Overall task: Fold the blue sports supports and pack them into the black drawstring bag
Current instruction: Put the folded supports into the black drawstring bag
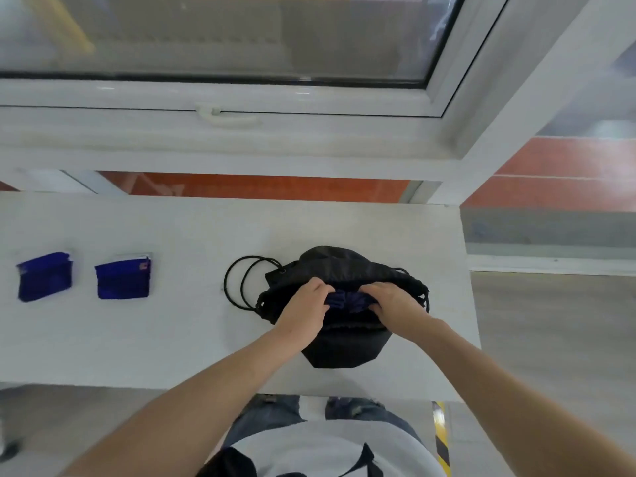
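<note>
At the mouth of the black drawstring bag (339,304), both hands, left (304,308) and right (395,304), grip a folded blue support (346,300) and press it inside. The soft rim may collapse and unfold it. Left of the bag, two folded supports (44,276) (123,278) wait on the bench (172,339).

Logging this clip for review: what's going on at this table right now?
A person is packing blue supports into the black drawstring bag on the white table. Both hands, the left hand and the right hand, grip a blue support at the bag's open mouth. Two more folded blue supports lie apart to the left, not yet packed.
</note>
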Available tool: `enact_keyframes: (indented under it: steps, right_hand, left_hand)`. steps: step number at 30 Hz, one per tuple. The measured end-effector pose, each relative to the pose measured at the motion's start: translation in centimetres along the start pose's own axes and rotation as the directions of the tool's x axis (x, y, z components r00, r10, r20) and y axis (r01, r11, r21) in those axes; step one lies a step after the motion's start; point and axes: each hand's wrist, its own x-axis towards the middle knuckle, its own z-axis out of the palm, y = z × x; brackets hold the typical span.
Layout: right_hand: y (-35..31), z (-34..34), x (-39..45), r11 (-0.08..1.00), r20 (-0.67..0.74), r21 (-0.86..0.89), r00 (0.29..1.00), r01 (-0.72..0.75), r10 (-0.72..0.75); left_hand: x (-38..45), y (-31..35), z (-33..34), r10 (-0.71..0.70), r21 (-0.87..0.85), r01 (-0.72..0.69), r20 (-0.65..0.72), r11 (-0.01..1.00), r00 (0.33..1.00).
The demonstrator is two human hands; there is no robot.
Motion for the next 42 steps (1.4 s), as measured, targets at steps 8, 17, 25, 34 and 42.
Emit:
enact_keyframes:
  steps: [8, 17, 25, 34, 42]
  right_hand:
    - [1.6, 0.6, 0.0, 1.000, 0.025, 0.015, 1.000, -0.010, 0.009]
    - [2.1, 1.3, 0.5, 0.989, 0.081, -0.108, 0.991, -0.102, 0.111]
    - [1.9, 2.5, 1.1, 0.977, 0.008, -0.159, 0.990, -0.139, 0.142]
    - [1.0, 1.7, 1.5, 0.964, -0.041, -0.234, 0.992, -0.128, 0.122]
    - [-1.1, 1.0, -0.5, 0.978, -0.107, -0.149, 0.986, -0.145, 0.130]
  left_hand:
    - [2.5, 0.4, 2.6, -0.081, 0.032, 0.078, 0.097, 0.996, 0.992]
    - [3.4, -1.1, 4.2, -0.107, 0.210, 0.058, 0.228, 0.976, 0.968]
    - [3.0, -0.7, 4.9, -0.167, 0.313, 0.120, 0.127, 0.942, 0.978]
    - [1.6, -0.4, 4.0, -0.175, 0.323, 0.133, 0.106, 0.937, 0.979]
    - [-1.5, 0.7, 2.5, -0.189, 0.188, 0.198, -0.064, 0.962, 0.980]
